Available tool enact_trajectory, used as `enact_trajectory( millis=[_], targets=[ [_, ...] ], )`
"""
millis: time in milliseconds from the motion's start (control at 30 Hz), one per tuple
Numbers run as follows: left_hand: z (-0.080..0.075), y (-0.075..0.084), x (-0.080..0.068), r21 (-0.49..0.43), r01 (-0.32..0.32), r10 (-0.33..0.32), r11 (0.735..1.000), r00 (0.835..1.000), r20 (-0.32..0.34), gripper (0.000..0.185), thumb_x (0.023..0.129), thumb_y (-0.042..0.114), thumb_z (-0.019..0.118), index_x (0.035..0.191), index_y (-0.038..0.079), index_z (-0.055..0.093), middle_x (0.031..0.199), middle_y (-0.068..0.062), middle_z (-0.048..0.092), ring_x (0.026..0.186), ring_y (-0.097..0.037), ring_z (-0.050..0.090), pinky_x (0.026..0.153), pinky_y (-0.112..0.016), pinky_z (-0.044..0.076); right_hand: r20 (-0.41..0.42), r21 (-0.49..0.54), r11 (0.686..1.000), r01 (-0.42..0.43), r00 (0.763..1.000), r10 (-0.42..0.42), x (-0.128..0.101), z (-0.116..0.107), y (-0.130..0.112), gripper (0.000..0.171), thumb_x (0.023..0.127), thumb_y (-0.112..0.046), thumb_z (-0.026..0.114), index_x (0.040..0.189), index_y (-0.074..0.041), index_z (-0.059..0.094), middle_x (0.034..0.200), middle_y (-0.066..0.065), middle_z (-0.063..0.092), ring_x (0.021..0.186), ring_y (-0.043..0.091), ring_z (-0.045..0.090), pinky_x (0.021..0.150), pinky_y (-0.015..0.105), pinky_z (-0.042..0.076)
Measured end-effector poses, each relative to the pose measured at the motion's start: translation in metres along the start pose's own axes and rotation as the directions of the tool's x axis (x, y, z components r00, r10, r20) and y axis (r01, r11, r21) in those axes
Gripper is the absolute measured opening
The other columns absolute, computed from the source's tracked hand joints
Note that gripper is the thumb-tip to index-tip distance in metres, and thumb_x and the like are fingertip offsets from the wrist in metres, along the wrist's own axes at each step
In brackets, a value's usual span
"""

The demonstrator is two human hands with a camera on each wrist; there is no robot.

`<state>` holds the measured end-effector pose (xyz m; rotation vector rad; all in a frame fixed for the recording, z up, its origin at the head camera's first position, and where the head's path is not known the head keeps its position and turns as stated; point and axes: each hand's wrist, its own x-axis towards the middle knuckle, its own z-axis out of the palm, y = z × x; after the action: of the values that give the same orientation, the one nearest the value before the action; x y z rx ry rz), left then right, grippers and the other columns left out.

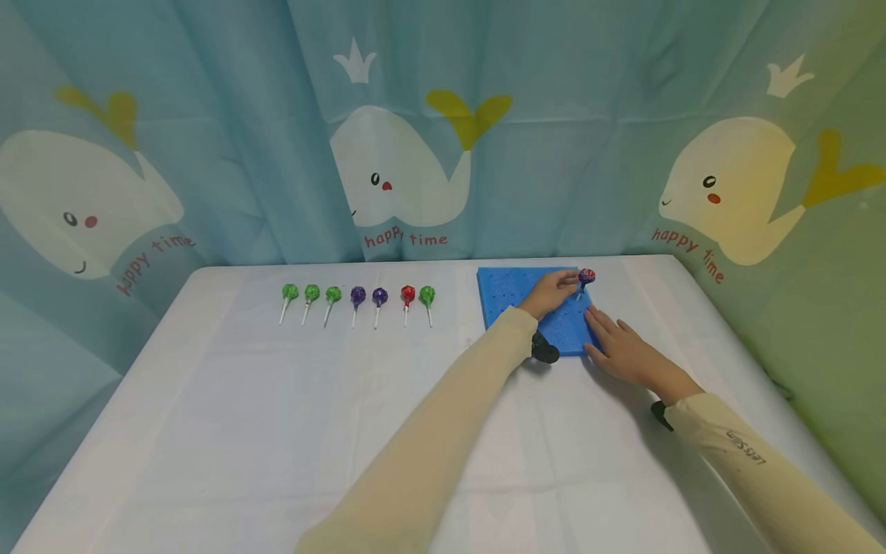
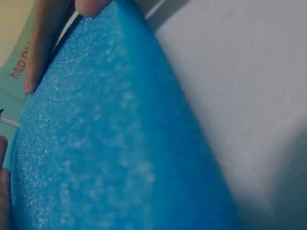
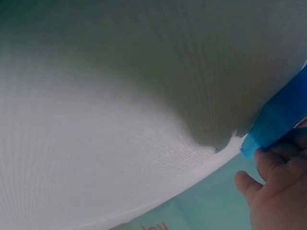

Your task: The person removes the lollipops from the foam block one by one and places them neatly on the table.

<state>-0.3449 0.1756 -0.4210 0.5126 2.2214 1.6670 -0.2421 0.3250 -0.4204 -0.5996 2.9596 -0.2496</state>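
A blue foam board [image 1: 515, 304] with small holes lies on the white table [image 1: 277, 415]. My left hand [image 1: 573, 283] reaches over it and pinches the stick of a red-and-purple lollipop [image 1: 586, 276], held upright at the board's far right corner. My right hand [image 1: 602, 327] rests flat with straight fingers on the board's right edge. The left wrist view is filled by the blue foam [image 2: 96, 143], with a bit of white stick [image 2: 9, 122] at its left. In the right wrist view my fingers [image 3: 276, 191] lie by the foam's corner [image 3: 278, 117].
Several lollipops lie in a row at the table's back: three green ones [image 1: 312, 292], two purple ones [image 1: 369, 295], a red one [image 1: 408, 293] and another green one [image 1: 427, 294]. A whale-print curtain [image 1: 415, 154] hangs behind the table.
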Motion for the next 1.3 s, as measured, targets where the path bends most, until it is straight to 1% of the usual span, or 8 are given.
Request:
enact_trajectory(
  millis=[200, 300, 767, 867, 967, 1133, 1200, 1300],
  targets=[
    [0.001, -0.001, 0.006, 0.092, 0.018, -0.02, 0.996, 1.0, 0.02, 0.038, 0.1, 0.016, 0.045, 0.137, 0.007, 0.048, 0.135, -0.008, 0.056, 0.129, -0.02, 0.048, 0.107, -0.028, 0.04, 0.0, -0.013, 1.0, 0.001, 1.0, -0.001, -0.001, -0.001, -0.003, 0.063, 0.098, -0.024, 0.047, 0.142, 0.014, 0.023, 0.149, 0.034, 0.021, 0.137, 0.048, 0.024, 0.109, 0.064, 0.022],
    [0.002, -0.002, 0.008, 0.141, 0.0, -0.004, 0.99, 0.999, 0.031, 0.036, 0.099, 0.015, 0.047, 0.134, 0.006, 0.052, 0.132, -0.008, 0.059, 0.128, -0.019, 0.05, 0.107, -0.027, 0.04, -0.004, -0.019, 1.0, 0.003, 1.0, -0.003, -0.002, -0.001, -0.003, 0.063, 0.097, -0.024, 0.047, 0.142, 0.014, 0.023, 0.149, 0.034, 0.021, 0.136, 0.048, 0.025, 0.109, 0.064, 0.022],
    [0.004, 0.0, 0.001, 0.156, -0.027, 0.03, 0.987, 0.999, -0.017, 0.031, 0.097, 0.011, 0.049, 0.126, 0.007, 0.06, 0.129, -0.008, 0.061, 0.124, -0.018, 0.053, 0.102, -0.024, 0.044, 0.018, -0.004, 1.0, -0.005, 1.0, 0.005, -0.001, -0.003, -0.003, 0.064, 0.097, -0.024, 0.046, 0.143, 0.014, 0.021, 0.149, 0.034, 0.019, 0.137, 0.048, 0.022, 0.11, 0.064, 0.02],
    [0.004, 0.001, -0.001, 0.085, -0.033, 0.035, 0.996, 0.999, -0.02, 0.03, 0.098, 0.011, 0.047, 0.124, 0.005, 0.061, 0.127, -0.008, 0.062, 0.124, -0.019, 0.053, 0.103, -0.024, 0.043, 0.025, 0.002, 1.0, -0.008, 1.0, 0.008, -0.001, -0.003, -0.003, 0.064, 0.098, -0.025, 0.046, 0.143, 0.013, 0.021, 0.15, 0.033, 0.019, 0.138, 0.048, 0.021, 0.11, 0.064, 0.019],
    [0.003, -0.001, 0.0, -0.063, -0.03, 0.027, 0.998, 0.999, -0.043, 0.03, 0.1, 0.009, 0.043, 0.122, 0.001, 0.061, 0.125, -0.012, 0.063, 0.123, -0.021, 0.055, 0.102, -0.027, 0.044, 0.032, 0.003, 1.0, -0.014, 0.999, 0.014, 0.0, -0.003, -0.003, 0.065, 0.098, -0.026, 0.046, 0.143, 0.013, 0.021, 0.15, 0.033, 0.018, 0.138, 0.048, 0.021, 0.11, 0.065, 0.019],
    [-0.001, -0.006, 0.001, -0.314, -0.002, -0.022, 0.949, 0.997, -0.075, 0.033, 0.101, 0.006, 0.036, 0.127, -0.005, 0.054, 0.129, -0.019, 0.058, 0.119, -0.028, 0.057, 0.102, -0.034, 0.045, 0.03, -0.002, 1.0, -0.017, 0.999, 0.017, 0.0, -0.003, -0.004, 0.066, 0.098, -0.027, 0.046, 0.143, 0.013, 0.021, 0.15, 0.034, 0.019, 0.138, 0.048, 0.021, 0.11, 0.065, 0.019],
    [-0.004, -0.007, 0.001, -0.374, 0.011, -0.04, 0.927, 0.997, -0.068, 0.033, 0.102, 0.005, 0.034, 0.128, -0.007, 0.051, 0.131, -0.02, 0.055, 0.118, -0.031, 0.057, 0.104, -0.035, 0.044, 0.028, -0.006, 1.0, -0.017, 0.999, 0.017, 0.0, -0.003, -0.005, 0.065, 0.098, -0.027, 0.046, 0.143, 0.013, 0.021, 0.15, 0.034, 0.018, 0.138, 0.048, 0.021, 0.11, 0.065, 0.019],
    [-0.011, -0.007, -0.002, -0.404, 0.03, -0.059, 0.914, 0.997, -0.058, 0.033, 0.102, 0.005, 0.034, 0.128, -0.007, 0.05, 0.134, -0.021, 0.053, 0.119, -0.032, 0.057, 0.104, -0.037, 0.044, 0.022, -0.01, 1.0, -0.011, 1.0, 0.012, 0.0, -0.003, -0.004, 0.065, 0.098, -0.027, 0.046, 0.142, 0.014, 0.022, 0.149, 0.034, 0.019, 0.137, 0.048, 0.022, 0.109, 0.065, 0.02]
  ],
)
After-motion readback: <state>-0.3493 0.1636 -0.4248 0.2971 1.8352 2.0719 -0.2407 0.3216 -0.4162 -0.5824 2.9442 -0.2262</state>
